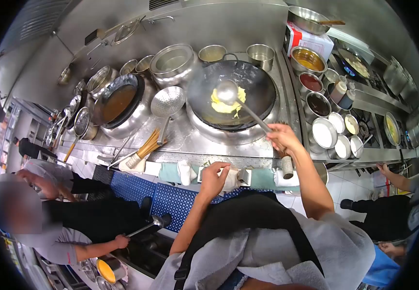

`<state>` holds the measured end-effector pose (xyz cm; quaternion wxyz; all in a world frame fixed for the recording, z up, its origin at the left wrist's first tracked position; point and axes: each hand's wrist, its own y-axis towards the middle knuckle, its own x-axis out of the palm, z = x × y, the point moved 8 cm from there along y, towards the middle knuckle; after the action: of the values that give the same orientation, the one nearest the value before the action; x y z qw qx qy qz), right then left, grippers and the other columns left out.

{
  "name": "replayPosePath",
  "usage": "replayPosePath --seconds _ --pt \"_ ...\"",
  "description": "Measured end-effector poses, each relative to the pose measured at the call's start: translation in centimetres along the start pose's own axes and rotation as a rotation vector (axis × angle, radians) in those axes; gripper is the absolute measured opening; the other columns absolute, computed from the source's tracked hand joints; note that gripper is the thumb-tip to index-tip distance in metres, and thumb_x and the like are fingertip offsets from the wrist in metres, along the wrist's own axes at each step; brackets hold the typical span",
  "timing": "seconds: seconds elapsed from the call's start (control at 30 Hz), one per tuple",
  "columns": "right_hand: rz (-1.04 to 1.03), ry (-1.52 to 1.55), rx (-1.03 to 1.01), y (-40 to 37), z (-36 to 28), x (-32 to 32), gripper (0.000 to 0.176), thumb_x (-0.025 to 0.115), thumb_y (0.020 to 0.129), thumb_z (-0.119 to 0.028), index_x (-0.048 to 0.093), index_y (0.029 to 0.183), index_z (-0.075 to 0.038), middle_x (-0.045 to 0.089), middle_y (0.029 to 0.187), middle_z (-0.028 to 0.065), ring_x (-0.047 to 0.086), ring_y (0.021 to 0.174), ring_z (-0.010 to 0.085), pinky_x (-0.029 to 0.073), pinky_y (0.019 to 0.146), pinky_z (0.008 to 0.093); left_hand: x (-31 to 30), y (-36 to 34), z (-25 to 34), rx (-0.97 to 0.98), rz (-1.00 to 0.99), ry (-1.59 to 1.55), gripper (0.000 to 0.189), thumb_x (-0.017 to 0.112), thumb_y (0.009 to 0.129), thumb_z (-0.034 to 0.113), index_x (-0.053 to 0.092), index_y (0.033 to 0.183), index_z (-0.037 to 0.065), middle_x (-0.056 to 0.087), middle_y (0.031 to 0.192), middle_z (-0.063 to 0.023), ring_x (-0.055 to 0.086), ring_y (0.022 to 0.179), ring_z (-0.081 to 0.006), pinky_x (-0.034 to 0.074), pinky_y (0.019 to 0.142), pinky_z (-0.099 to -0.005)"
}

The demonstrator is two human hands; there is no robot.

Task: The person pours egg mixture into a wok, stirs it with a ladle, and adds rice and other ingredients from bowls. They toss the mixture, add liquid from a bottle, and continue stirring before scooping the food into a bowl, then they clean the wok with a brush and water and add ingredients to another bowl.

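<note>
My right hand (284,137) is closed round the handle of a long metal ladle (227,92). The ladle's bowl rests over yellow scrambled egg (224,105) in a large black wok (255,89). At the front edge of the stove, my left hand (213,182) has its fingers curled in, beside a folded pale cloth (231,180). Whatever those fingers hold, if anything, is hidden. To the left of the wok lies a perforated strainer (168,101), its handle pointing toward me. A bamboo wok brush (146,146) lies near that handle.
Sauce pots, including a dark one (319,104), and white bowls (324,133) crowd the right side. A second wok (117,104) holds brown liquid. Behind my left side a co-worker (69,232) holds a ladle; another person (388,212) stands at right.
</note>
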<state>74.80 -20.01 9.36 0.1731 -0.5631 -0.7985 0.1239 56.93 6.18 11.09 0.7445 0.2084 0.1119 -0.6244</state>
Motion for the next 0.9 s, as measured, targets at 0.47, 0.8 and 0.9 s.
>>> replayPosePath --seconds 0.47,0.8,0.9 --pt "0.002 -0.955 -0.399 -7.6 -6.0 1.7 0.055 0.072 0.081 -0.007 0.063 0.135 -0.002 0.072 0.099 0.0223 0.071 0.091 0.0343 0.055 0.085 0.0411 4.9 15.3 0.1 -0.042 0.029 0.568 0.028 0.062 0.098 0.031 0.076 0.106 0.009 0.073 0.111 -0.0166 0.062 0.112 -0.0388 0.047 0.097 -0.0515" --pt "-0.105 -1.043 -0.274 -13.5 -15.0 -1.7 0.054 0.073 0.081 -0.006 0.064 0.135 0.0 0.072 0.09 0.0205 0.07 0.082 0.0255 0.053 0.079 0.0381 0.6 6.7 13.0 0.227 0.07 0.185 0.017 0.07 0.091 0.017 0.075 0.09 0.001 0.071 0.084 -0.0166 0.061 0.078 -0.0345 0.049 0.072 -0.0457" --pt "-0.163 -1.031 -0.265 -15.6 -16.1 -1.9 0.056 0.072 0.081 -0.003 0.063 0.137 -0.002 0.072 0.09 0.021 0.07 0.082 0.0253 0.053 0.08 0.0387 0.7 11.7 10.9 0.197 0.176 0.258 0.021 0.071 0.091 0.022 0.075 0.089 0.002 0.071 0.084 -0.0165 0.063 0.088 -0.0383 0.05 0.078 -0.0483"
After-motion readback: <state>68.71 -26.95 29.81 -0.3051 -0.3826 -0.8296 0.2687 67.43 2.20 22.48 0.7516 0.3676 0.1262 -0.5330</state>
